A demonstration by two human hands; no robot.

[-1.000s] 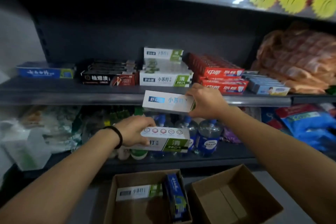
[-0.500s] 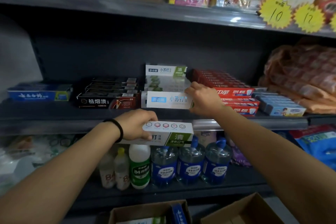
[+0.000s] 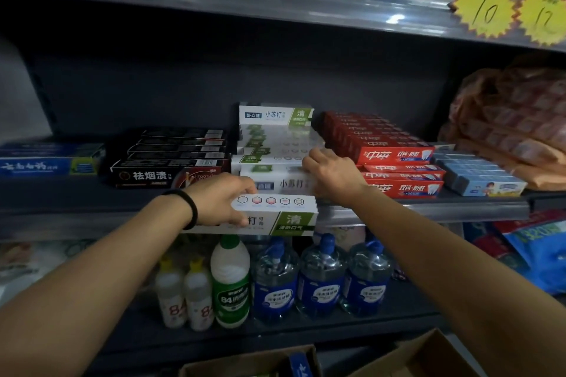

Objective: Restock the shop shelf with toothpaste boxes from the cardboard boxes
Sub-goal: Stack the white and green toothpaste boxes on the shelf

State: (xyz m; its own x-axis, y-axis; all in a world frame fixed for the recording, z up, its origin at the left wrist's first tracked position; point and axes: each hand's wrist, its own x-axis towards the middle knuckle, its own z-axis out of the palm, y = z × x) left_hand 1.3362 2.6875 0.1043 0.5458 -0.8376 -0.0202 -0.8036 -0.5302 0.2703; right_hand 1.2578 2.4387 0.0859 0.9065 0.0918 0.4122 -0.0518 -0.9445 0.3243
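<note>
1. A white-and-green toothpaste box (image 3: 275,185) lies at the front of the white-and-green stack (image 3: 275,138) on the middle shelf (image 3: 76,196), its long face outward.
2. The right hand (image 3: 332,176) grips the right end of that box, fingers curled over its top and end.
3. A second white-and-green toothpaste box (image 3: 275,214) is held level in front of the shelf edge, just below and in front of the first.
4. The left hand (image 3: 222,197) grasps this second box at its left part, fingers curled over the top and thumb on the front face; a black band (image 3: 190,208) circles the wrist.
5. Left of the stack sit black toothpaste boxes (image 3: 171,159), then a blue one (image 3: 49,161); to the right, red toothpaste boxes (image 3: 395,156) and pale blue boxes (image 3: 481,176).
6. On the lower shelf stand white and green bottles (image 3: 229,281) and blue-labelled water jugs (image 3: 321,281).
7. Two open cardboard boxes (image 3: 413,358) show at the bottom edge.
8. Yellow price stars (image 3: 484,6) hang from the top shelf.
</note>
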